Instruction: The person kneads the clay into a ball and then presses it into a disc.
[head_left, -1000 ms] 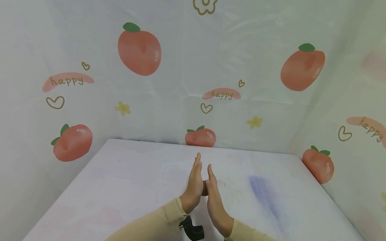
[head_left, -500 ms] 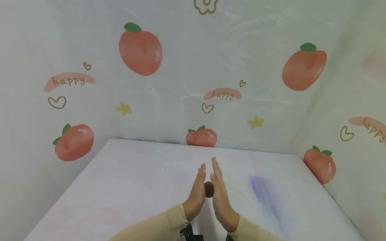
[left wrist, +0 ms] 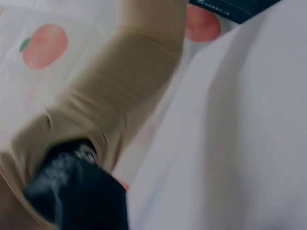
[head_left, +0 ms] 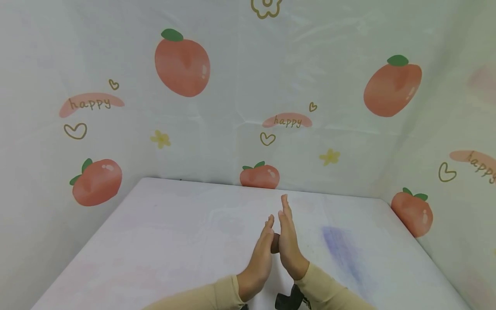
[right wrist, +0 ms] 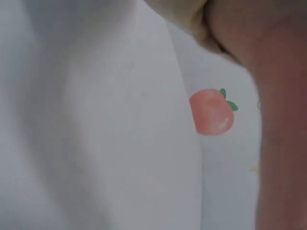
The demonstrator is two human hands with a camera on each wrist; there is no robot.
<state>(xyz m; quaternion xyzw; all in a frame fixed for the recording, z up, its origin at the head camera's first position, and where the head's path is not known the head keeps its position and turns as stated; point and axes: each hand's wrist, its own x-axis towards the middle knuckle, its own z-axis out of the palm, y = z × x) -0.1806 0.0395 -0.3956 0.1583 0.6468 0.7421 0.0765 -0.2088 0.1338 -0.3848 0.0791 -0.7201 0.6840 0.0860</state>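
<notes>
A small dark brown round lump (head_left: 275, 243) sits between my two palms above the table; its material is not clear. My left hand (head_left: 257, 263) stands upright with straight fingers and presses the lump from the left. On the other side, my right hand (head_left: 290, 245) presses against it, fingers also straight and pointing up and away. The right hand reaches farther forward than the left. Both palms hide parts of the lump. Neither wrist view shows the lump; the right wrist view has blurred bare skin (right wrist: 283, 129) along its right side.
The white table (head_left: 174, 232) carries a faint blue-violet smear (head_left: 342, 249) to the right of the hands. Behind it hangs a white curtain (head_left: 232, 86) printed with peaches. A black wrist device (head_left: 288, 298) shows below the right sleeve (head_left: 327, 287).
The palms have slid against each other: the right hand has gone forward and the left back. Both hands and the lump have shifted a little to the right.
</notes>
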